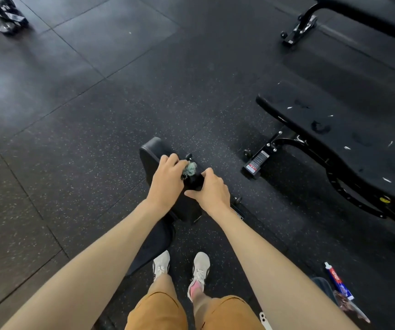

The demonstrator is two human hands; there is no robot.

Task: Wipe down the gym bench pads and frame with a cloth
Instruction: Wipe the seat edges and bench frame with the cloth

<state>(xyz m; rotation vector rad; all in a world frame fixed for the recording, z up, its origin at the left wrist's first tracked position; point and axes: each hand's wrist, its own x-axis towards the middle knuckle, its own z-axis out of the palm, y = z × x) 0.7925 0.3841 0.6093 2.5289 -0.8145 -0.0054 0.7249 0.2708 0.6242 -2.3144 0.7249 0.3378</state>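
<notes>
Cloth soft and light, bunched in left hand's curled fingers; right hand grips firm bench pad edge, good brace point.

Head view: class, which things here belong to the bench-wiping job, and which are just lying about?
Job: cloth, gripped by left hand; bench under both hands; right hand on it.
Lying about: second bench at right; tube on the floor.

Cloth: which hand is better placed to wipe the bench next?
Left, probably: the left hand grips the cloth at the bench pad, while the right hand holds only a black bench part.
</notes>
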